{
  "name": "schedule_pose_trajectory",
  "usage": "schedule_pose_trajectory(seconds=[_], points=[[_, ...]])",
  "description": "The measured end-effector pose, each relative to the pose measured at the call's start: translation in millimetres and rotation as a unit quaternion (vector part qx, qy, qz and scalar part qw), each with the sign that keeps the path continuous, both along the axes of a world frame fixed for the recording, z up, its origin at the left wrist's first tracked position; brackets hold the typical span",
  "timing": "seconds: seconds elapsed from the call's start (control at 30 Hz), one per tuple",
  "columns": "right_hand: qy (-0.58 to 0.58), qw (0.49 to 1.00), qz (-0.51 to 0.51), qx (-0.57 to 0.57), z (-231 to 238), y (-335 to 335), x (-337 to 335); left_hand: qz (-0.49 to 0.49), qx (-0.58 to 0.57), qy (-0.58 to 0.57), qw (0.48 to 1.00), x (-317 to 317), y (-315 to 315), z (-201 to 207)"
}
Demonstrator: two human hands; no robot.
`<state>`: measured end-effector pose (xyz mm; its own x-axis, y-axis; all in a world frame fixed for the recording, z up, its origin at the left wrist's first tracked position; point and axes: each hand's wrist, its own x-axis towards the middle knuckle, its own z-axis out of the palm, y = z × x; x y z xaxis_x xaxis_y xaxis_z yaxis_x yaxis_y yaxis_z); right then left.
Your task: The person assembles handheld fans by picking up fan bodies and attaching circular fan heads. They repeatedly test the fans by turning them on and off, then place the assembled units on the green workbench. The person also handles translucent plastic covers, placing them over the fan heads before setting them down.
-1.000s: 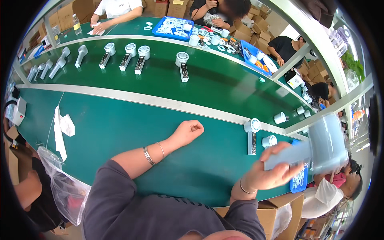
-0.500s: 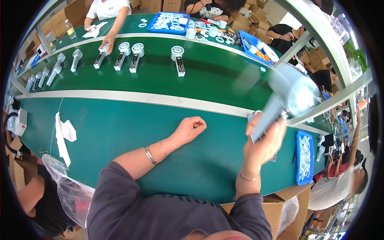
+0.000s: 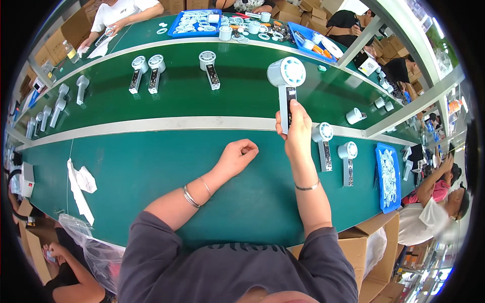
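My right hand (image 3: 294,123) is closed around the handle of a pale blue-grey handheld fan (image 3: 287,76). Its round vented head points up over the green conveyor, and dark circuitry shows along its open handle. My left hand (image 3: 241,154) rests on the green table (image 3: 222,212) with fingers curled in and nothing visible in them. Just right of my right wrist lie two similar fans, one nearer my hand (image 3: 324,144) and one farther right (image 3: 348,160), each with an open handle showing circuitry.
Several fans lie on the conveyor (image 3: 177,103) beyond a pale rail (image 3: 182,122). A blue tray (image 3: 389,202) of small rings sits at the right table edge. A white cloth (image 3: 81,183) lies left. Co-workers sit across and at both sides. A metal post (image 3: 419,108) slants on the right.
My right hand has carried the fan left, and it now stands steadily upright above the conveyor. A co-worker's hand has left the conveyor, and the fan it touched is gone from there.
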<state>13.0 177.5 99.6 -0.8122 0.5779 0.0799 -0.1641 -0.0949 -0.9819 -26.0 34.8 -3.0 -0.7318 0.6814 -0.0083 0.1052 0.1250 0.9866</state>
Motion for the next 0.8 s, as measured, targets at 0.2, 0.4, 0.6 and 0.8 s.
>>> schedule_pose_trajectory(seconds=[0.2,0.4,0.6,0.8], points=[[-0.042,0.998,0.008,0.050,-35,28,-55,0.004,0.011,0.011,1.000,0,4,-4],[-0.158,0.971,0.002,0.178,-68,56,-157,-0.001,0.011,-0.012,1.000,0,5,1],[-0.283,0.869,-0.055,0.403,-94,62,-229,-0.006,0.034,-0.009,0.999,2,5,-3],[-0.368,0.747,-0.056,0.551,-103,62,-229,0.000,0.048,0.011,0.999,1,9,-7]])
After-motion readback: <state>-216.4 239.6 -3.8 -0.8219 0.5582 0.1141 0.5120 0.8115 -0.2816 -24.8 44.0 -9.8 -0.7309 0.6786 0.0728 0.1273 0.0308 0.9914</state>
